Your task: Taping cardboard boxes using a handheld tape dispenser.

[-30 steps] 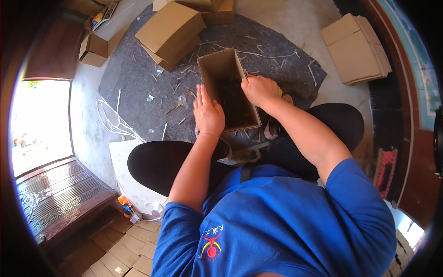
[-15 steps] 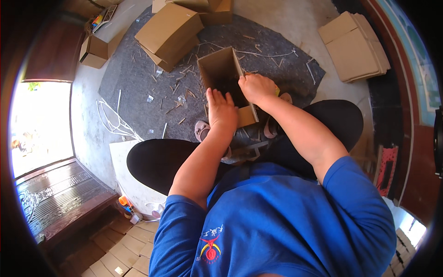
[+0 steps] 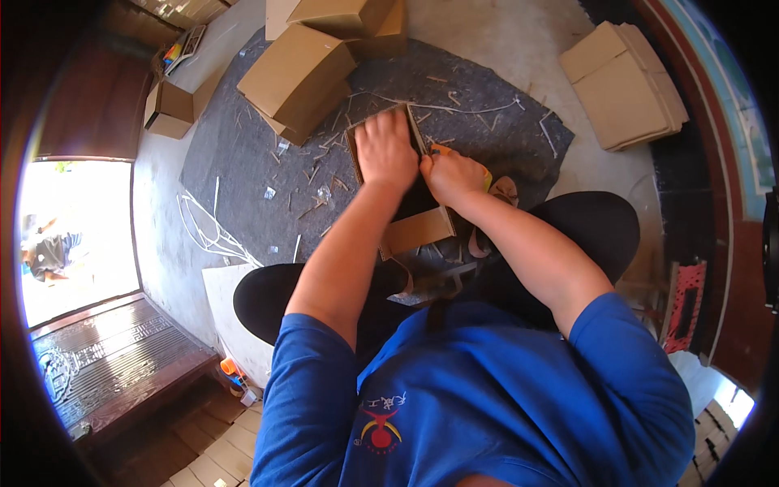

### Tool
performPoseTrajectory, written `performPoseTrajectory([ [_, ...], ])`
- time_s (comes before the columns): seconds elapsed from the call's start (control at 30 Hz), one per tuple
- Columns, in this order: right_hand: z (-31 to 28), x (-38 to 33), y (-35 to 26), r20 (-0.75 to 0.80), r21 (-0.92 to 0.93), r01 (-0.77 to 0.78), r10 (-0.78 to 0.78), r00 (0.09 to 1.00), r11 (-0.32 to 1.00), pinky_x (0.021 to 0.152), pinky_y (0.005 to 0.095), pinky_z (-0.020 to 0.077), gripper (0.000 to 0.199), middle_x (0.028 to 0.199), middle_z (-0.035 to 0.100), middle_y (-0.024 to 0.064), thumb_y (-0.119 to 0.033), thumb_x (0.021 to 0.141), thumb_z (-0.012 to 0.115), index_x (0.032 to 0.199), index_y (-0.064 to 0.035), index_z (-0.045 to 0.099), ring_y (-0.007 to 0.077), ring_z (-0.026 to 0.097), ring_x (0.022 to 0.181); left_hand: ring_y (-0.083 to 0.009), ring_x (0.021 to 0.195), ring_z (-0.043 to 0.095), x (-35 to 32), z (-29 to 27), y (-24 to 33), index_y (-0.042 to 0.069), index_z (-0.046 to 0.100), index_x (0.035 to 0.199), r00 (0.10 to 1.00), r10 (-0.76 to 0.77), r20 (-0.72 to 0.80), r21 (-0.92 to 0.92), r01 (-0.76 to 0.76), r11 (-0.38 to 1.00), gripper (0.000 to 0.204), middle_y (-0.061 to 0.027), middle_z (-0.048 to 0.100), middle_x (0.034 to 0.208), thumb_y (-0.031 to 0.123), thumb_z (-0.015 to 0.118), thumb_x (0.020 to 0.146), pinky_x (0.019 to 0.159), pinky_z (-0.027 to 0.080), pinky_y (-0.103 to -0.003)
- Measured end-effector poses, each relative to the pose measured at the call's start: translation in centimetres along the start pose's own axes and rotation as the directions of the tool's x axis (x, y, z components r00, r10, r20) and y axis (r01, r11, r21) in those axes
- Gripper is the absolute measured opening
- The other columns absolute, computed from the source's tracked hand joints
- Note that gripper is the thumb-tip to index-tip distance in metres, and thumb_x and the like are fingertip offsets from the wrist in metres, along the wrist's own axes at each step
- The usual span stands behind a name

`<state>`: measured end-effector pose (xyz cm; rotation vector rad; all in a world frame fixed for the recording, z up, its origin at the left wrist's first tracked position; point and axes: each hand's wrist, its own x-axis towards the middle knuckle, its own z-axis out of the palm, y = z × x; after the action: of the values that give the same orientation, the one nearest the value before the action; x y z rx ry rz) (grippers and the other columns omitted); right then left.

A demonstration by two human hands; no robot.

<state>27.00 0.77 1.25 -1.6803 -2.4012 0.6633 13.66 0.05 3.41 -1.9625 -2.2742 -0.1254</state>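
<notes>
An open-topped cardboard box [image 3: 416, 230] stands between my knees, its inside dark. My left hand [image 3: 386, 152] is open, its fingers stretched out over the far left part of the box's opening and slightly blurred. At the top edge of the box's right wall, my right hand [image 3: 453, 177] is closed, gripping the edge. An orange and yellow object [image 3: 441, 149] shows just beyond and beside the right hand; most of it is hidden, so its kind is unclear.
Larger cardboard boxes [image 3: 296, 73] stand at the far side of a dark mat [image 3: 243, 178] strewn with scraps. Flattened cartons [image 3: 625, 85] are stacked at right. White strapping [image 3: 207, 227] lies at left, near a dark carved wooden panel [image 3: 122, 349]. A person [image 3: 53, 252] is outside the doorway.
My left hand has moved away from me, from the box's near left edge to its far part. The right hand stays at the right wall. The view has shifted slightly.
</notes>
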Motion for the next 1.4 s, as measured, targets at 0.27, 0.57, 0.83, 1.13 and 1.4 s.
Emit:
performPoseTrajectory([
  [0.27,0.4,0.3,0.8,0.0,0.035,-0.001,0.001,1.0,0.999,0.077,0.0474,0.0546,0.051,0.092,0.072,0.019,-0.041,0.099,0.04,0.086,-0.0069,0.076,0.0363,0.07,0.085,-0.032,0.149,0.025,-1.7,5.7,1.7,0.005,0.029,0.152,0.981,-0.143,0.132,-0.14,0.161,0.977,0.076,-0.0132,0.03,0.159,0.03,0.063,0.089,0.122,0.017,-0.047],
  [0.57,0.1,0.4,1.8,0.033,0.009,-0.037,0.037,0.999,0.999,0.073,0.0484,0.0542,0.051,0.085,0.073,0.0156,-0.041,0.099,0.041,0.083,-0.0079,0.075,0.0359,0.07,0.083,-0.0352,0.132,0.046,-0.3,1.4,1.0,0.008,0.051,0.139,0.879,-0.083,0.47,-0.106,0.149,0.983,0.051,-0.0169,0.055,0.136,0.022,0.058,0.09,0.111,0.035,-0.044],
  [0.83,1.9,0.8,-3.0,0.131,-0.137,0.161,-0.143,0.981,0.977,0.075,0.0467,0.0546,0.049,0.097,0.071,0.0195,-0.029,0.097,0.047,0.134,0.0031,0.051,0.0325,0.071,0.086,-0.0365,0.145,0.03,-6.2,7.9,-4.2,0.001,0.03,0.153,0.878,-0.445,0.177,-0.896,0.331,0.296,0.071,-0.0242,0.036,0.154,0.041,0.054,0.099,0.119,0.023,-0.043],
  [1.13,0.4,1.6,-4.6,0.295,-0.414,0.248,-0.129,0.947,0.876,0.079,0.0383,0.0544,0.065,0.113,0.071,0.015,-0.028,0.092,0.054,0.141,0.011,0.04,0.0239,0.07,0.099,-0.035,0.154,0.01,-4.3,5.9,-2.3,0.005,0.021,0.157,0.897,-0.348,0.271,-0.526,0.441,0.727,0.083,-0.0216,0.013,0.165,0.058,0.044,0.097,0.12,0.015,-0.058],
  [1.4,0.2,1.7,-4.3,0.308,-0.389,0.229,-0.108,0.945,0.892,0.082,0.0371,0.0551,0.069,0.108,0.072,0.0127,-0.032,0.085,0.063,0.138,0.009,0.046,0.0241,0.07,0.101,-0.0364,0.149,0.022,0.2,3.2,-3.0,0.005,0.06,0.13,0.943,-0.18,0.281,-0.389,0.283,0.876,0.063,-0.0185,0.033,0.157,0.054,0.059,0.091,0.121,0.018,-0.052],
])
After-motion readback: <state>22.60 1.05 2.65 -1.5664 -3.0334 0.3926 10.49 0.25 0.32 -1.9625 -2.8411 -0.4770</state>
